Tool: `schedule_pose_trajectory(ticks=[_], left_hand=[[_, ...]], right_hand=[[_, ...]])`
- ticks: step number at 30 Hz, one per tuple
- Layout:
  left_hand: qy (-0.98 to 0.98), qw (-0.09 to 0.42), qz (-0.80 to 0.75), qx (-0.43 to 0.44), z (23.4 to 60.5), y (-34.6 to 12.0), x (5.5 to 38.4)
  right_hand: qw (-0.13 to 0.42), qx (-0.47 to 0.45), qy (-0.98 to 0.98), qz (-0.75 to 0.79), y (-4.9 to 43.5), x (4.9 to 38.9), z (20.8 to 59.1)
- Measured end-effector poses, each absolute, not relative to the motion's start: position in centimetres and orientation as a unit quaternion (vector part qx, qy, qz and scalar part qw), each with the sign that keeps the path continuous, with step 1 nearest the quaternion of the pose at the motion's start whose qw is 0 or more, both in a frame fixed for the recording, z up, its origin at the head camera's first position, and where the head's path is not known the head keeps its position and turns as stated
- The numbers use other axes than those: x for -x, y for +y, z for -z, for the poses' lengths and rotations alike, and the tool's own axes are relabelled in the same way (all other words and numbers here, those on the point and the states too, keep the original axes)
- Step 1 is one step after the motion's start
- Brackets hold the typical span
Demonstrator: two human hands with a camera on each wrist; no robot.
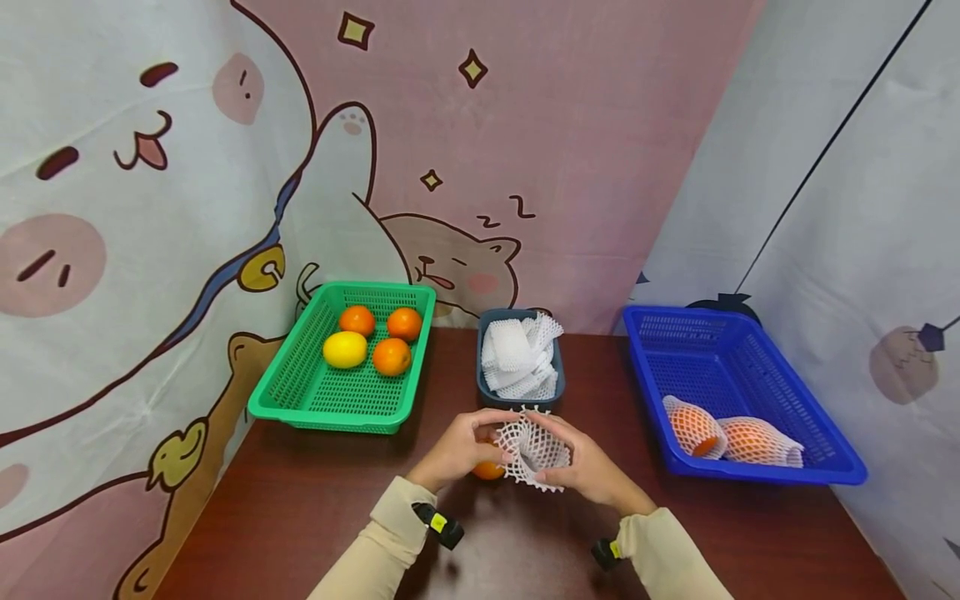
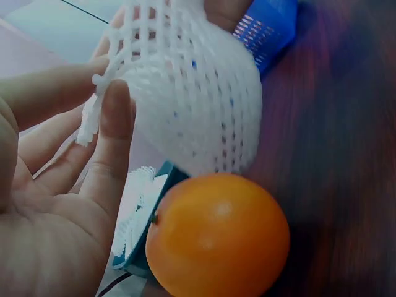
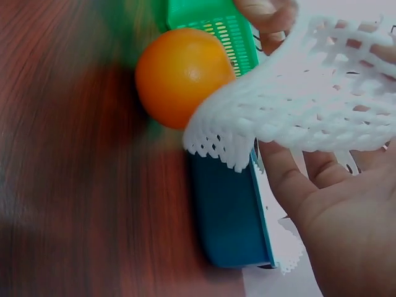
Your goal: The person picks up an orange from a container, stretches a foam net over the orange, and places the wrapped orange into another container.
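The left hand (image 1: 459,450) pinches the rim of the white net (image 3: 297,105) between thumb and forefinger, the tips nearly together with only the mesh between them; its other fingers bend loosely behind. The right hand (image 1: 596,477) holds the net's opposite side, thumb and forefinger spread well apart on the rim, with more fingers behind the mesh.

The hands face each other across the net, raised above the table (image 1: 315,500), forearms reaching forward and inward. Both arms wear pale sleeves (image 1: 397,521).

The net's mouth gapes toward the head camera. In the right wrist view its long axis runs from the hand to a fringed end that points left and slightly down in that view. The orange (image 2: 219,238) sits just beside the net, partly behind the left hand in the head view; whether they touch I cannot tell. It is round, its stem toward the dark box (image 3: 229,213).

Beyond the hands, that box holds more nets (image 1: 513,354). On the left, the green basket (image 1: 330,417) has three oranges (image 1: 392,357) and a lemon (image 1: 345,350); on the right, the blue basket (image 1: 750,472) has two netted fruits (image 1: 761,442) side by side.
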State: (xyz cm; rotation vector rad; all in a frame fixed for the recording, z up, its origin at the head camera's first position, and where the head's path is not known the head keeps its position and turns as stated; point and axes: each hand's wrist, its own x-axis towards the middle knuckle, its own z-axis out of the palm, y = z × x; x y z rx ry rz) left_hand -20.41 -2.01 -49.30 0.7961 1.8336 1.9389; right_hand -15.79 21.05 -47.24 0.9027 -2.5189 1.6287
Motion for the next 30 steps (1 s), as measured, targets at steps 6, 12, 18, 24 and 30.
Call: schedule_pose_trajectory(ticks=[6,12,18,24,30], left_hand=[[0.707,0.138,-0.622,-0.308,47.2,-1.8,19.0],[0.721,0.081,-0.615,-0.308,48.3,-1.2,19.2],[0.734,0.004,-0.616,-0.287,49.9,-1.7,20.3],[0.809,-0.064,-0.536,-0.234,51.4,-3.1,20.8],[0.85,-0.013,-0.483,-0.211,53.3,-3.7,21.0]], right_hand=[[-0.023,-0.257,-0.806,-0.533,22.2,17.0,50.4],[-0.018,-0.214,-0.836,-0.505,22.0,17.2,50.6],[-0.001,-0.189,-0.85,-0.492,21.9,17.4,50.6],[0.011,-0.179,-0.849,-0.497,22.1,17.6,50.9],[0.023,-0.173,-0.85,-0.496,22.2,17.7,51.5]])
